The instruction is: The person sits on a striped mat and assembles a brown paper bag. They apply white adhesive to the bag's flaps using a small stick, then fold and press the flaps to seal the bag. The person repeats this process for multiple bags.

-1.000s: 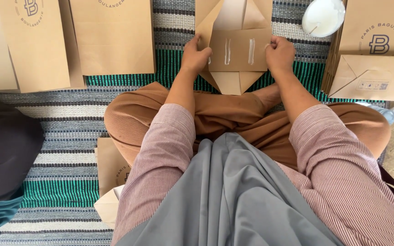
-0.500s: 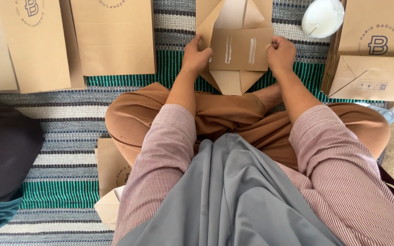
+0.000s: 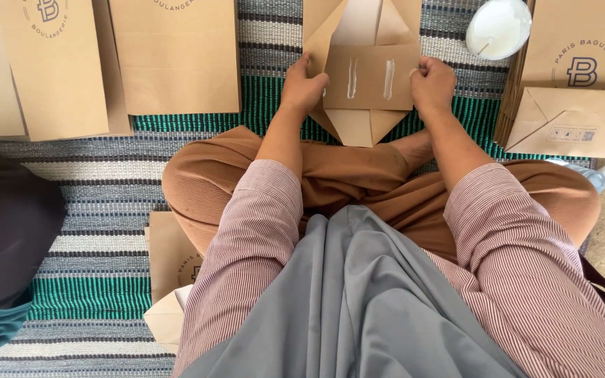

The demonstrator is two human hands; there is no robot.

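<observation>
Left hand (image 3: 304, 89): fingers curled, pinching the left edge of the folded flap of a brown paper bag (image 3: 364, 77). Right hand (image 3: 432, 84): fingers curled likewise, pinching the flap's right edge.

Paper bag: lies flat on the striped mat (image 3: 99, 203) just beyond the person's crossed legs, near the mat's far edge. Its bottom end is opened into a diamond, one tip pointing toward the person; long axis runs away from the person, out of the top of the view. The flap bears two short white glue stripes (image 3: 370, 78), both running along that axis.

White bowl (image 3: 498, 28): far right, near the bag, a thin stick resting in it.

Stack of finished bags (image 3: 582, 77): right edge of mat.

Flat bags (image 3: 173, 59): far left corner, side by side.
</observation>
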